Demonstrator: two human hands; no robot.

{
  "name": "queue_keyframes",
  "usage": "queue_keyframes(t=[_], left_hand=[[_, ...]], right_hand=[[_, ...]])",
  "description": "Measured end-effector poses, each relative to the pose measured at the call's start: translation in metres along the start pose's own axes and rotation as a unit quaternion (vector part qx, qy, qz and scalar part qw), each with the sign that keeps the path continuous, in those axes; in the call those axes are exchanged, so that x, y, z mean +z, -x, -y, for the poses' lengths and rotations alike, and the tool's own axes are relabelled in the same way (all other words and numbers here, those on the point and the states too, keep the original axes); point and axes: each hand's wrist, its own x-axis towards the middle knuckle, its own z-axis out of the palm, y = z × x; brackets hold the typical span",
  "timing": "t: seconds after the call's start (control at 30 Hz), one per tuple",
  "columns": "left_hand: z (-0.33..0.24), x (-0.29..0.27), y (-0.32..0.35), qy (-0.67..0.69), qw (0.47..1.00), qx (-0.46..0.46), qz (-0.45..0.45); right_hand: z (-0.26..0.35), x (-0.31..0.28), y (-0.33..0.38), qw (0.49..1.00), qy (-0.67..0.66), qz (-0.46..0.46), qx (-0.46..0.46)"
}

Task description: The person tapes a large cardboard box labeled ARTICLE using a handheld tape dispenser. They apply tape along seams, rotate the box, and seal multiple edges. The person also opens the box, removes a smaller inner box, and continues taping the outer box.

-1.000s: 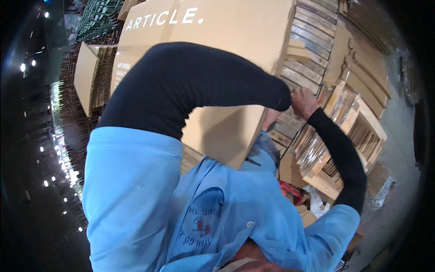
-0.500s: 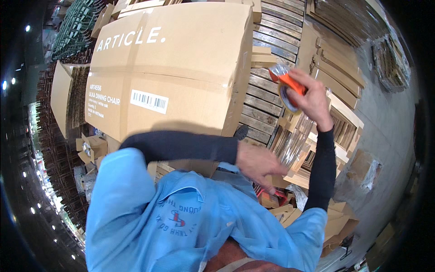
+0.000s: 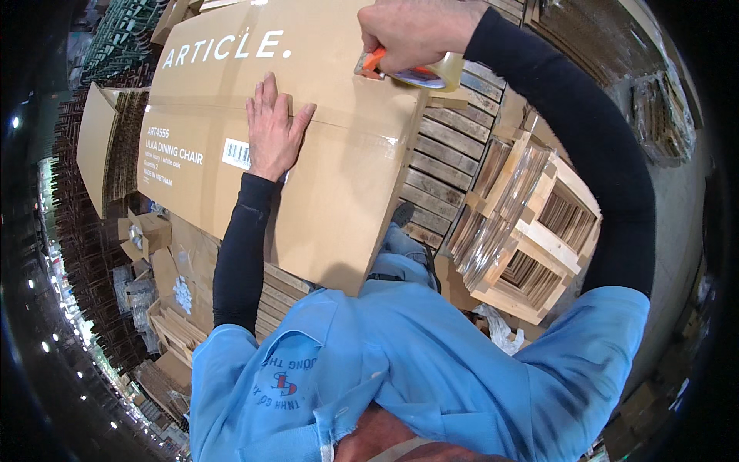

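A large brown cardboard box (image 3: 339, 192), printed in white and bearing a barcode label, lies in front of me. My left hand (image 3: 275, 137) rests on its upper face beside the label, fingers spread, holding nothing. Toward the far right edge of the box, my right hand (image 3: 412, 35) grips an orange tape dispenser (image 3: 371, 63). The dispenser's front end is at the box surface. Its roll of clear yellowish tape (image 3: 445, 73) sticks out past the box edge. Some of the dispenser is hidden by my fingers.
Wooden slats (image 3: 446, 154) run along the box's right side. Beyond them stands a wooden crate frame (image 3: 531, 231) packed with flat pieces. Flat cardboard sheets (image 3: 108, 150) stand at the left, near a small open carton (image 3: 146, 235). Crumpled clear plastic (image 3: 499, 329) lies near my right side.
My left hand has swung from the right of my body onto the box top. The right hand has brought the tape dispenser from beyond the slats to the box's right edge.
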Motion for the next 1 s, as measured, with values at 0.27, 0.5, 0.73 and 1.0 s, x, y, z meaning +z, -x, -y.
queue_keyframes(t=[0.27,0.5,0.73,1.0], left_hand=[[-0.008,-0.015,0.004,0.046,0.995,0.091,-0.022],[-0.128,0.021,-0.058,0.057,0.889,0.447,0.079],[-0.223,0.019,-0.100,-0.414,0.631,0.445,0.482],[-0.209,0.113,-0.074,-0.017,0.603,0.400,0.690]], right_hand=[[-0.033,0.026,0.122,1.000,-0.001,-0.009,0.012],[-0.024,0.085,0.209,0.988,-0.047,-0.023,0.145],[-0.023,0.134,0.129,0.988,-0.004,0.009,0.157],[-0.012,0.256,0.171,0.940,-0.086,-0.010,0.331]])
